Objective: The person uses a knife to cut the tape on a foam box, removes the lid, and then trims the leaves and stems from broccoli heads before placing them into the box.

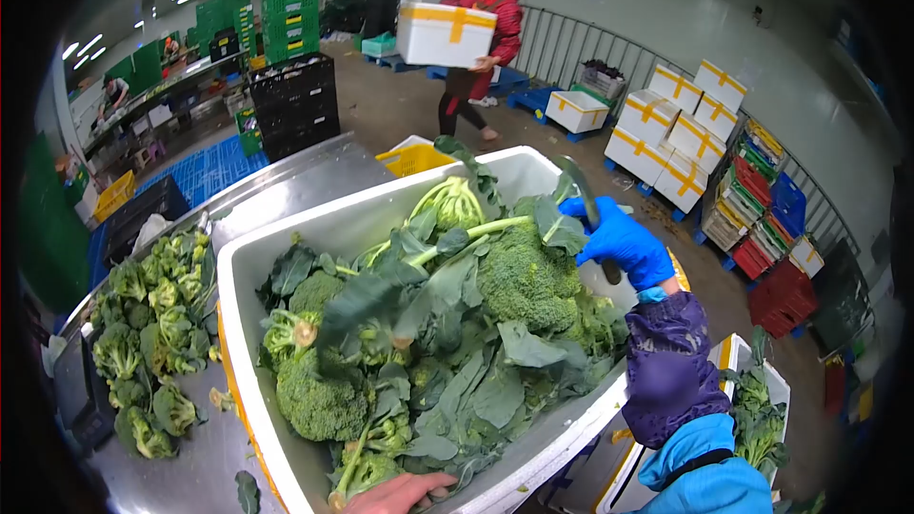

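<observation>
A white foam box (249, 262) full of broccoli heads (528, 276) and loose leaves (495, 390) stands tilted in front of me. My right hand (624, 243), in a blue glove, is closed around a dark, curved knife (592, 205) over the box's right rim. Beside its fingertips are a broccoli leaf and a long pale stem (476, 231). At the bottom edge my bare left hand (400, 493) lies on the greens by the near rim, fingers stretched out; much of it is cut off. Trimmed broccoli (152, 324) is heaped left of the box.
The box rests on a metal table (286, 176). At lower right is another foam box with greens (757, 409). A person in red (509, 24) carries a taped white box (446, 35) beyond the table. Stacked foam boxes (676, 133) and crates (747, 205) line the right side.
</observation>
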{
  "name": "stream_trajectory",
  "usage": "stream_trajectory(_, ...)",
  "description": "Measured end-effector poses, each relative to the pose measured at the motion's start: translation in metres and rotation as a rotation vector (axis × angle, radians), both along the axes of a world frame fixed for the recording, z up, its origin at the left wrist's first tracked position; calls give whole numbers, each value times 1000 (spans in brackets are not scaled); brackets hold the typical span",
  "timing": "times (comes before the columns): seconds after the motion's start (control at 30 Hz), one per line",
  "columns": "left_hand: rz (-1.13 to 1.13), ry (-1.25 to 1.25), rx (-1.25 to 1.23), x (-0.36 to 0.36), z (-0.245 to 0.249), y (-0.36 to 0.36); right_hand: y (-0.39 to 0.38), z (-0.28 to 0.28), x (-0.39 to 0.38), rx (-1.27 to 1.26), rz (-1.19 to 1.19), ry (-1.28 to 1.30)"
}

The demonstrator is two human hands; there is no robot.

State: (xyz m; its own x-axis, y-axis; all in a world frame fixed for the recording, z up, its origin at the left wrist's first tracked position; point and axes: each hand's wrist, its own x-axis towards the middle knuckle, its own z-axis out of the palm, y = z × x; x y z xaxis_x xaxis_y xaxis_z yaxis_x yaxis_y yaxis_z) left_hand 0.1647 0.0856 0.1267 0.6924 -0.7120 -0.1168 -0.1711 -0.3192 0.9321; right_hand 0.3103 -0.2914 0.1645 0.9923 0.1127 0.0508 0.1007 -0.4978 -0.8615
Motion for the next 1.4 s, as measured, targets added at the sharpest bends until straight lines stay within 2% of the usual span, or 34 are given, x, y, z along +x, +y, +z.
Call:
stream_trajectory(0.03, 11, 23, 14, -1, -1, 0, -7, -10, 6, 73, -13, 29)
stream_trajectory(0.07, 5, 10, 11, -2, -1, 0, -15, -20, 13, 127, 79, -21)
stream_trajectory(0.17, 26, 16, 13, -4, -5, 0, -12, -21, 16, 184, 5, -81)
stream_trajectory(0.2, 41, 24, 7, -5, -7, 0, -8, -29, 22, 364, 34, -150)
stream_trajectory(0.23, 56, 33, 1, -5, -8, 1, -11, -30, 22, 357, 36, -158)
stream_trajectory(0.3, 67, 22, 8, -5, -6, 1, -12, -28, 20, 480, -65, -109)
stream_trajectory(0.33, 80, 23, 24, -6, -5, 1, 0, -23, 15, 611, -183, -181)
stream_trajectory(0.37, 84, 32, 24, -6, -6, 1, -21, -35, 26, 610, -181, -172)
stream_trajectory(0.43, 94, -27, 22, -5, -7, 1, -79, -71, 62, 105, -215, -643)
stream_trajectory(0.5, 98, -24, 25, -5, -6, 0, -58, -27, 37, 136, -215, -479)
stream_trajectory(0.57, 79, 0, 42, -3, -4, 0, -47, -6, 13, 158, -313, -202)
stream_trajectory(0.63, 70, 23, 59, -3, -4, 0, -41, -16, 22, -39, -408, -216)
stream_trajectory(0.67, 52, 22, 57, -2, -3, -1, -36, -22, 25, -143, -536, -217)
stream_trajectory(0.7, 55, 47, 72, -2, -3, -1, -53, -40, 39, -251, -517, -439)
stream_trajectory(0.77, 44, 57, 53, -1, -1, -1, -39, -28, 39, 19, -605, -335)
stream_trajectory(0.83, 35, 70, 70, 0, 1, -2, -16, -25, 34, 14, -548, -592)
stream_trajectory(0.87, 14, 30, 73, 1, 2, -2, 5, -20, 25, 88, -526, -517)
stream_trajectory(0.9, -7, -14, 77, 3, 3, -2, 14, -30, 31, 160, -318, -654)
stream_trajectory(0.97, -16, -13, 87, 4, 3, -2, 54, -31, 15, -11, -214, -492)
stream_trajectory(1.03, -25, -3, 95, 5, 3, -2, 80, -49, 12, -195, 52, -643)
stream_trajectory(1.07, -34, 1, 93, 5, 3, -2, 88, -51, 8, -336, 157, -571)
stream_trajectory(1.1, -42, 5, 92, 6, 3, -1, 95, -51, 2, -372, 235, -434)
stream_trajectory(1.17, -22, -8, 65, 4, 0, -1, 114, -51, -7, -278, 303, -423)
stream_trajectory(1.23, -33, -15, 58, 4, 0, 0, 137, -49, -14, -178, 372, -539)
stream_trajectory(1.27, -31, -32, 49, 4, 0, -1, 144, -46, -17, -281, 418, -344)
stream_trajectory(1.3, -23, -36, 51, 4, 0, -1, 148, -54, -10, -279, 424, -349)
stream_trajectory(1.37, -55, -12, 50, 5, 1, 0, 156, -83, 7, -518, 299, -347)
stream_trajectory(1.4, -55, -13, 39, 5, 1, 0, 160, -85, 12, -625, 344, -252)
